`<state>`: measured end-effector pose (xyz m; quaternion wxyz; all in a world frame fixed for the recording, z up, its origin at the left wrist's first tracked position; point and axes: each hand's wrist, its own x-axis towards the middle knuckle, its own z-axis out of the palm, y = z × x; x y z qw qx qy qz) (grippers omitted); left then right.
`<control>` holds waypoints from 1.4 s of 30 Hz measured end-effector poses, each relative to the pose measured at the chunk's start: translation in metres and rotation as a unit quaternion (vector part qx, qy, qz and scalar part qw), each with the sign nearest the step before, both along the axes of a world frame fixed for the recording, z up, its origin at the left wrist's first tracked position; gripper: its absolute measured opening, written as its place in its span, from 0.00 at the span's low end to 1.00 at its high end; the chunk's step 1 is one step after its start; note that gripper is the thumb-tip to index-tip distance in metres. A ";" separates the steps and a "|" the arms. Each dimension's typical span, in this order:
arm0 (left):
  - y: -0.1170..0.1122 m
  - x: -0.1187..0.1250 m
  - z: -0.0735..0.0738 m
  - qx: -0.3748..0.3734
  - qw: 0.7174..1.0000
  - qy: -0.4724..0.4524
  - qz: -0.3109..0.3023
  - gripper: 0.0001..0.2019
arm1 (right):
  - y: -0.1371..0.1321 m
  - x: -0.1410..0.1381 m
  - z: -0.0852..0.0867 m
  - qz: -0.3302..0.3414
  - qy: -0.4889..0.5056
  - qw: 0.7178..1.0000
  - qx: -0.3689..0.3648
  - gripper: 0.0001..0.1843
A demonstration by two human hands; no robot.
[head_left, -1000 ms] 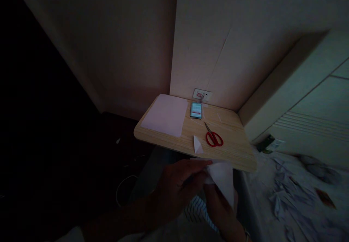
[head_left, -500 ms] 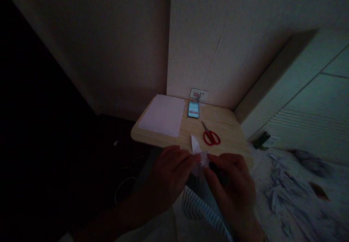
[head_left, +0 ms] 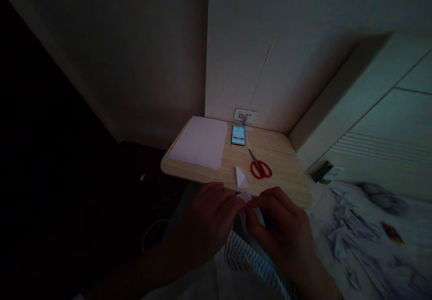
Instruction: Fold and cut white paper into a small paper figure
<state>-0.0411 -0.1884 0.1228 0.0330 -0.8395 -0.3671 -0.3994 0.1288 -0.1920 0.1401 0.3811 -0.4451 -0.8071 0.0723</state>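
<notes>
And here the white paper piece is being worked between two sets of fingertips, held just in front of the near edge of the bench. It is pinched by the left hand at thumb and forefinger, and it is pinched too by the right hand, the tips of both brought together at the middle. So the grip on either side is pressed in on the paper; much of the fold is covered by the fingers. Just beyond, a small folded triangle is set near the bench's edge, flanked by the red-handled scissors, their points turned towards the phone, whose screen is lit. The left side of the bench is covered by a large pale sheet. A wall socket is seen just behind the phone. Down below, striped cloth is glimpsed under the hands, and off to the right a bed is strewn with crumpled, pale pieces.
</notes>
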 end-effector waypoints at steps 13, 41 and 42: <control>-0.003 -0.001 0.008 -0.021 1.000 0.001 0.009 0.04 | 0.001 0.003 0.007 0.047 -0.003 0.996 -0.077 0.05; 0.007 -0.024 0.005 -0.264 0.952 -0.150 -0.043 0.06 | 0.009 -0.002 0.002 0.024 0.150 0.949 -0.277 0.04; 0.008 -0.024 0.006 -0.270 0.950 -0.152 -0.044 0.06 | 0.008 -0.002 0.002 0.026 0.150 0.948 -0.279 0.04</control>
